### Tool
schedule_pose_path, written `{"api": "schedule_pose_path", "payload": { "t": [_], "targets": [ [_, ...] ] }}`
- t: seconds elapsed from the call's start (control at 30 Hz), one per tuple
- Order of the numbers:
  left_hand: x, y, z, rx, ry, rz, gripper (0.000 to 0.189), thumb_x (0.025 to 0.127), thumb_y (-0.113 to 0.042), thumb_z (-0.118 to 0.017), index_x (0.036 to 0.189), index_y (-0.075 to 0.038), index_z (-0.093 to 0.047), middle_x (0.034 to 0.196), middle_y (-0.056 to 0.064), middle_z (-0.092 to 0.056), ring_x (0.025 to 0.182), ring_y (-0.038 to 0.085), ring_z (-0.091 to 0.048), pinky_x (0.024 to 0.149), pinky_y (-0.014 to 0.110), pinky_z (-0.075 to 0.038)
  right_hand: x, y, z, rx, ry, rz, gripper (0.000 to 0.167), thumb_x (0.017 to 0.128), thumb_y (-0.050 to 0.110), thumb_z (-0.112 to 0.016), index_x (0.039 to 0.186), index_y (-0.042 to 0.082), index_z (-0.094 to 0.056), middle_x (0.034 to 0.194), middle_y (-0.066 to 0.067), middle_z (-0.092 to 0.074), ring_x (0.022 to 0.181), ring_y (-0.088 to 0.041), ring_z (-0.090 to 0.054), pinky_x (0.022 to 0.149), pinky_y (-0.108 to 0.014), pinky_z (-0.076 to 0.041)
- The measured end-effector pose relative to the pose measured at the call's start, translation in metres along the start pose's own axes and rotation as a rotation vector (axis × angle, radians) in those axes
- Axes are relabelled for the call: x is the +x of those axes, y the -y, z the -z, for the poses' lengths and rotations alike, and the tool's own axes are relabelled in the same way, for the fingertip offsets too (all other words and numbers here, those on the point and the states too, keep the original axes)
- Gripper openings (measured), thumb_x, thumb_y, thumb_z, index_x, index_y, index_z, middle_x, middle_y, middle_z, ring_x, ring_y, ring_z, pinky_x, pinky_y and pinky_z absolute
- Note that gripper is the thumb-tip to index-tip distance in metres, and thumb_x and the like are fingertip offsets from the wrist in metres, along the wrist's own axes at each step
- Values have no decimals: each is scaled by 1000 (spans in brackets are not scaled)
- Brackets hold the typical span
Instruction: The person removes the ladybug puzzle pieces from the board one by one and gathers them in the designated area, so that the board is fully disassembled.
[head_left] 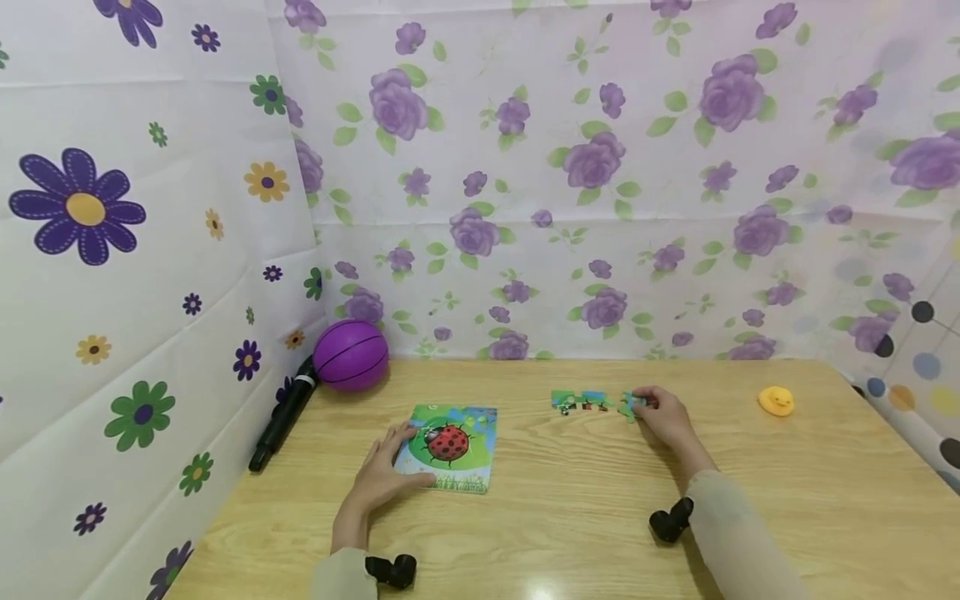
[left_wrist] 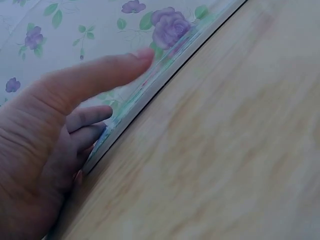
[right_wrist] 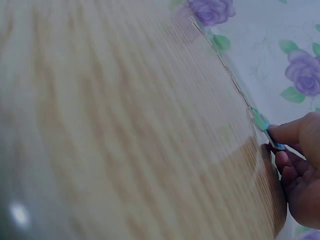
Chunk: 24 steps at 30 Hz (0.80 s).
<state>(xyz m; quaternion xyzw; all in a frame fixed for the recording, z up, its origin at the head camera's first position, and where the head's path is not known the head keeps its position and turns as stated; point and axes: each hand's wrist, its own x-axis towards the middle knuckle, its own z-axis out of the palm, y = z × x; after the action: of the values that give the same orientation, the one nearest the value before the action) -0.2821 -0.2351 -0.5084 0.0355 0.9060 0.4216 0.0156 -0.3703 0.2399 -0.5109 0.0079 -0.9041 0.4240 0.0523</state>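
A square ladybug picture board (head_left: 476, 471) lies flat on the table, left of centre. My left hand (head_left: 381, 477) rests at its left side, fingers along the left edge and thumb stretched over the lower edge; in the left wrist view the thumb extends above the board's side (left_wrist: 137, 102). Farther right, a row of small jigsaw puzzle pieces (head_left: 594, 397) in green and blue lies on the wood. At the row's right end my right hand (head_left: 667, 417) pinches a green and blue puzzle piece (right_wrist: 261, 120) between thumb and fingers, one side of it lifted.
A purple ball (head_left: 351, 356) sits in the back left corner, with a black stick-like object (head_left: 285, 417) beside it along the left wall. A yellow toy duck (head_left: 776, 401) stands to the right. Flowered cloth (head_left: 525, 167) hangs behind the table.
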Motion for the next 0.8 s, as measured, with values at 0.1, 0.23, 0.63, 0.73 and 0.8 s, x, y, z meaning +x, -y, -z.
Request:
{"api": "schedule_pose_path", "payload": {
  "t": [0.1, 0.23, 0.63, 0.73, 0.8],
  "targets": [
    [-4, 1, 3, -12, 30, 1, 103, 65, -39, -89, 151, -18, -37, 166, 6, -16, 154, 36, -2, 125, 60, 1, 0, 0, -3, -27, 15, 23, 31, 96, 13, -58, 123, -2, -60, 111, -23, -61, 91, -26, -55, 77, -34, -47],
    [-6, 1, 5, -10, 56, -10, 107, 63, -38, -90, 152, -15, -35, 166, 8, -14, 154, 34, 0, 126, 57, 4, 0, 1, -5, -72, 29, 45, 29, 96, 13, -58, 122, -1, -62, 107, -20, -59, 88, -24, -52, 73, -31, -44],
    [-4, -2, 1, 54, -6, 12, 108, 62, -48, -88, 153, -19, -35, 165, 9, -15, 152, 43, -2, 123, 64, -1, 7, -5, 6, -64, 72, 110, 28, 95, 15, -61, 120, 2, -67, 116, -23, -61, 96, -29, -57, 79, -39, -52],
    [-3, -3, -2, 62, -25, 18, 107, 62, -49, -88, 152, -20, -37, 165, 9, -18, 151, 46, -3, 123, 66, -3, 9, -8, 8, -70, 72, 124, 29, 96, 17, -61, 120, 3, -68, 120, -24, -61, 99, -32, -59, 81, -43, -54],
    [-3, -4, -3, 60, -31, 18, 107, 62, -49, -88, 151, -18, -38, 165, 8, -20, 151, 45, -4, 124, 64, -3, 9, -10, 9, -81, 77, 125, 30, 96, 19, -61, 121, 4, -67, 122, -23, -61, 101, -33, -60, 83, -45, -54]
  ]
}}
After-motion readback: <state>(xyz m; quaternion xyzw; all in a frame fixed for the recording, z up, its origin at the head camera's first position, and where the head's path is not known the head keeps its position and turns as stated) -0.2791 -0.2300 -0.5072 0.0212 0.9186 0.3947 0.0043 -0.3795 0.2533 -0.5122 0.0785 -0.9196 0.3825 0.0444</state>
